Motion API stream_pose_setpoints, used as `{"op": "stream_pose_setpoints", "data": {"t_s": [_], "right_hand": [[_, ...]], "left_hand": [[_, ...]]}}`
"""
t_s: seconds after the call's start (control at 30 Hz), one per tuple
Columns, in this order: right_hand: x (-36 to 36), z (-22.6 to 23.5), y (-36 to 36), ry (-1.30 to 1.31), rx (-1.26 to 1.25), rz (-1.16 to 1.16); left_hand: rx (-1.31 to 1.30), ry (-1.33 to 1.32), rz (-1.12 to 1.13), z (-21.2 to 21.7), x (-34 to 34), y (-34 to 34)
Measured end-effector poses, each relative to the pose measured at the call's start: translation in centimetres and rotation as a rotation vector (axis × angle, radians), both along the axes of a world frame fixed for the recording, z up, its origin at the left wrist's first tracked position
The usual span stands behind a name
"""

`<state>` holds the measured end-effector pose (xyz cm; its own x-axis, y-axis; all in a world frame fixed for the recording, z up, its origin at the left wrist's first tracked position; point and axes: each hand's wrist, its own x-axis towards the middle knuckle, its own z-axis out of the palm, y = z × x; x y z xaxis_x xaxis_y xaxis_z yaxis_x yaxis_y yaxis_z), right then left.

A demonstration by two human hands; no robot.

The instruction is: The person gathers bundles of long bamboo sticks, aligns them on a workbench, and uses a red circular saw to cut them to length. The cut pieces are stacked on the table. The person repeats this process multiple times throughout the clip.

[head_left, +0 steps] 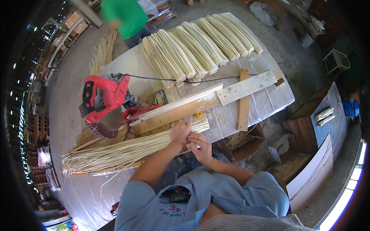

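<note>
A long bundle of pale rattan strips (127, 148) lies across the near edge of the worktable (266, 102), its loose ends fanning out to the left. My left hand (180, 131) presses down on the bundle near its cut right end. My right hand (199, 148) wraps the same bundle from below, just beside the left hand. A red mitre saw (102, 100) stands to the left of the hands, with a wooden fence and stop boards (216, 98) running right from it.
Several tied bundles of cut strips (200, 44) lie in a row at the table's far side. A person in a green shirt (125, 17) stands beyond the table. A black cord (162, 79) crosses the tabletop. A box of offcuts (241, 140) sits under the table's right.
</note>
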<state>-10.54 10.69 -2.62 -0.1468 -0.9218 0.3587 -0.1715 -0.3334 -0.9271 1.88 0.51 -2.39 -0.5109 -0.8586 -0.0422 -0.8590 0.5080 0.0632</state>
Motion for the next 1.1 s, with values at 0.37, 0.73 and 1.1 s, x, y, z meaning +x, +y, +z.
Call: {"op": "stream_pose_setpoints", "data": {"t_s": [0.37, 0.73, 1.1], "right_hand": [[-0.6, -0.1, -0.3, -0.127, 0.093, -0.003], [-2.6, 0.3, -0.3, -1.093, 0.505, 0.019], [-7.3, -1.5, 1.4, -1.121, 0.705, 0.168]], "left_hand": [[0.097, 0.043, 0.034, -0.1, -0.2, -0.1], [0.052, 0.072, 0.001, 1.7, -0.6, 0.0], [0.019, 0.106, -0.019, 1.7, -0.6, 0.0]]}}
